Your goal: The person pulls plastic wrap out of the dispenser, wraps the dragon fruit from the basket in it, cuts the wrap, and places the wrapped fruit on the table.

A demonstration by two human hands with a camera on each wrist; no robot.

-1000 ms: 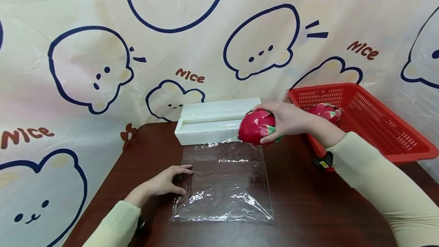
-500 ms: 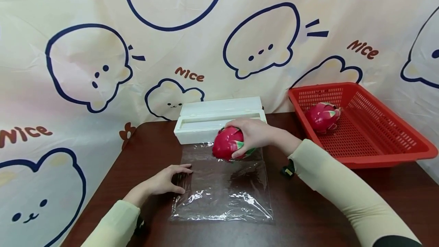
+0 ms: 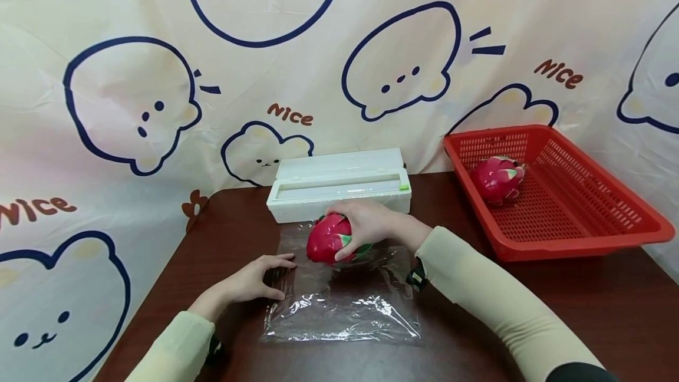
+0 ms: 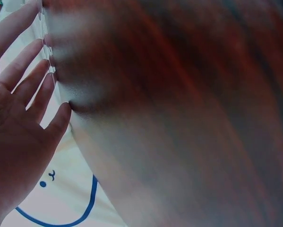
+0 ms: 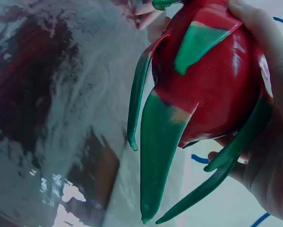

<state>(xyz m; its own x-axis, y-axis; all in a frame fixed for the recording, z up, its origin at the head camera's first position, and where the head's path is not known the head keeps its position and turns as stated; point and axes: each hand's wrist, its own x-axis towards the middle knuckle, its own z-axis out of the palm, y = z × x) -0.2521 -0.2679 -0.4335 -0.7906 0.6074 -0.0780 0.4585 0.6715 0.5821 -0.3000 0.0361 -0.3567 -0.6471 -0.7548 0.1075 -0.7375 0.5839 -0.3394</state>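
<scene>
While the right hand (image 3: 366, 223) has its grip curled round a red dragon fruit (image 3: 323, 239), thumb on the near side, the left hand (image 3: 249, 280) sits at the left edge of the clear plastic film (image 3: 339, 311), grip spread, fingers apart, pinching nothing; held dragon fruit is over the far part of the film, just in front of the white box (image 3: 286, 213), green leaf tips on the wrist side; can't tell if it touches the film; film lies on the brown worktop (image 3: 610, 299), wrinkled and shiny at its near end; second dragon fruit (image 3: 495, 178) in the red basket (image 3: 562, 251), right side, near the basket's left wall; printed curtain (image 3: 329, 87) behind.
</scene>
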